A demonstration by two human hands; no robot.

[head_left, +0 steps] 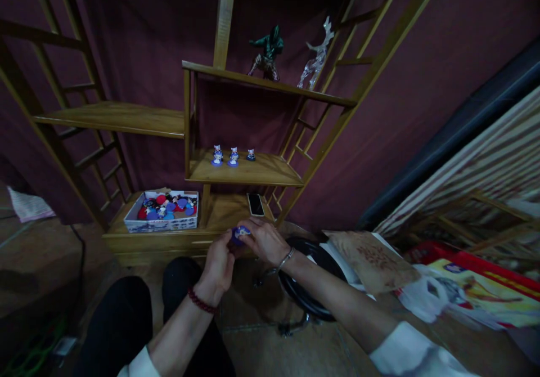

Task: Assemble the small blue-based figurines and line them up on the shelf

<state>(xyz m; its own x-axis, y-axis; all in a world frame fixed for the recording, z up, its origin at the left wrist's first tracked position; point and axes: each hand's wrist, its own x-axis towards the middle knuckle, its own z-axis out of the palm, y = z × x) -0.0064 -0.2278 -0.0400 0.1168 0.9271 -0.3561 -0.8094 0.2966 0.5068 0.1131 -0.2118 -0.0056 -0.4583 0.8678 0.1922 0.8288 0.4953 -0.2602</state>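
Note:
Between my two hands is a small purple figurine (pixel 241 234) with some white and yellow on it. My left hand (pixel 219 261), with a dark red bead bracelet at the wrist, grips its left side. The fingers of my right hand (pixel 265 242) close on it from the right and hide part of it. Beyond the hands, several similar little figurines (pixel 233 157) stand upright in two rows on the middle shelf (pixel 261 173). An open box (pixel 162 225) full of red, blue and black pieces rests on the lower left ledge.
A phone (pixel 255 204) lies on the lower ledge. The upper shelf carries a dark green figure (pixel 270 50) and a clear deer statue (pixel 316 56). At right are a black round stool (pixel 312 275), a brown paper bag (pixel 371 259) and a red-yellow package (pixel 476 287).

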